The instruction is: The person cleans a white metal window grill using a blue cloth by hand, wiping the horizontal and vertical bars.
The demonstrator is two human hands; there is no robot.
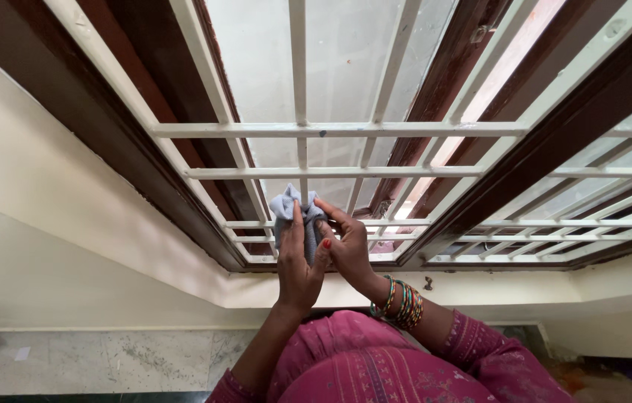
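Observation:
Both my hands are raised against a window grille (301, 129) of cream-painted metal bars. My left hand (297, 261) grips a light blue-grey cloth (286, 209) from below, fingers stretched up along it. My right hand (346, 242), with coloured bangles on the wrist, holds the same cloth from the right side, fingers curled over its top. The cloth is bunched against the lower bars of the grille, in front of frosted glass.
A dark brown wooden window frame (555, 142) surrounds the grille, with a second grilled pane (599, 216) to the right. Cream walls (47, 201) lie left and below. A pale marble floor (122, 362) shows at the bottom left. My pink patterned clothing fills the bottom edge.

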